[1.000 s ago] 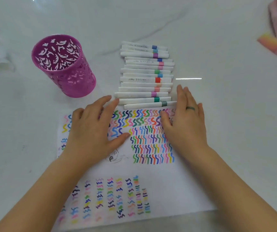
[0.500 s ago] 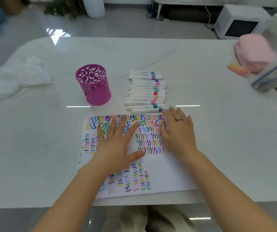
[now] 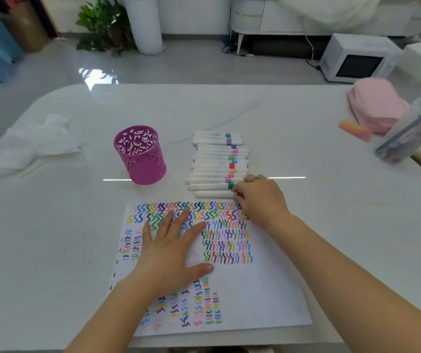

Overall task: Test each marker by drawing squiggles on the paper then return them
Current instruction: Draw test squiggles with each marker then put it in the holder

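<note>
Bright, even light. The glossy desk (image 3: 306,138) carries thin white glare streaks; the floor (image 3: 97,72) shows a bright reflection. The left hand (image 3: 171,253) casts faint shadow. The right edge looks bent and blurred.

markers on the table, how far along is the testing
Done: the white paper sheet is crowded with coloured squiggles. In hand: the right hand pinches the nearest white marker of the row while the left hand presses the sheet flat. Left: likely returning them, since no marker stands in the pink perforated cup.
</note>
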